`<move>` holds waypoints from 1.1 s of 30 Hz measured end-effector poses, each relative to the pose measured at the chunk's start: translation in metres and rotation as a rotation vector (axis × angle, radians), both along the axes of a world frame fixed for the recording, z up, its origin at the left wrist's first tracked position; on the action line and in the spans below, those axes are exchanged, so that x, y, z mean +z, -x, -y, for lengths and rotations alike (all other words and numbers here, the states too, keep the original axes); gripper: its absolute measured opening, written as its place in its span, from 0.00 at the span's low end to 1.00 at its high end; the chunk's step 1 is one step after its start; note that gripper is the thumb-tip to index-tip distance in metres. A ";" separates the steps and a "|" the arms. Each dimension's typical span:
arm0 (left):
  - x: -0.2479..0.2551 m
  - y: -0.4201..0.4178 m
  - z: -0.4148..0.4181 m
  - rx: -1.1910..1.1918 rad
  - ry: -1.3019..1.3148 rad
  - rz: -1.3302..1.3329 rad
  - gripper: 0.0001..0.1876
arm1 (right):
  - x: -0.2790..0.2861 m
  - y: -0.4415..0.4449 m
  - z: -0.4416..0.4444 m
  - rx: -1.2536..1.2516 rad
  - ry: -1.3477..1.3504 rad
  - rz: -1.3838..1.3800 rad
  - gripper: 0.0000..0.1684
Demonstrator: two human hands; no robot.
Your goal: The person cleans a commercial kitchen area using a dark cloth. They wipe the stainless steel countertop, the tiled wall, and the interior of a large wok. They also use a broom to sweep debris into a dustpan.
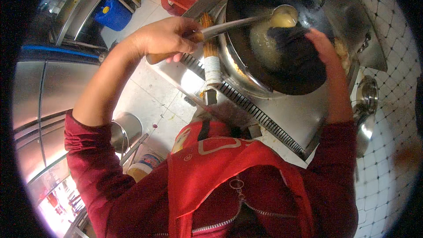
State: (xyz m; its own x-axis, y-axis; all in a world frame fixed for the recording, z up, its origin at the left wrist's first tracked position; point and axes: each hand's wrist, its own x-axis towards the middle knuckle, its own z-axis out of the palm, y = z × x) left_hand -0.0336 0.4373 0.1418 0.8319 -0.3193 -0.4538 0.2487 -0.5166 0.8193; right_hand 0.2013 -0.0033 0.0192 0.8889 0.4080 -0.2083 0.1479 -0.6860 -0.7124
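My left hand [168,38] grips the wooden handle of a metal ladle [241,25]. The ladle's bowl, with pale yellow liquid in it, hangs over a large black wok [241,59]. Some yellowish liquid [264,44] pools inside the wok. My right hand [320,44] is over the wok's right side, blurred. Its fingertips meet a dark, blurred patch [287,38] below the ladle bowl; whether they hold it I cannot tell. Left of the wok lies a bamboo wok brush [212,67], its end bound in white.
The wok rests over a round metal burner ring [236,64] on a steel range. A slotted drain strip [264,117] runs along its front. A tiled wall [390,105] bounds the right. Left are a blue jerrycan [115,15], a metal bucket [127,129] and steel cabinets [28,96].
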 end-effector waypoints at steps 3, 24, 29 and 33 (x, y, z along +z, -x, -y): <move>0.002 -0.009 -0.002 -0.066 -0.177 0.087 0.24 | -0.034 -0.007 -0.017 0.145 0.535 -0.040 0.29; -0.032 0.000 0.090 0.207 0.147 0.906 0.16 | -0.075 0.052 -0.077 0.389 0.820 0.329 0.28; -0.046 -0.046 0.155 0.312 0.559 0.110 0.31 | -0.079 0.033 -0.045 0.235 0.031 0.234 0.28; -0.069 -0.070 0.181 0.432 0.682 -0.343 0.39 | -0.005 0.092 -0.101 -0.019 -0.498 -0.122 0.20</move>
State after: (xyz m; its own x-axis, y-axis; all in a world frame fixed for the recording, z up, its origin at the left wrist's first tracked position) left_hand 0.0366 0.2566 0.0731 0.7954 -0.3008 -0.5262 0.5987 0.2544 0.7595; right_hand 0.1098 0.0976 0.0146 0.8785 0.4682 -0.0952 0.0343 -0.2605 -0.9649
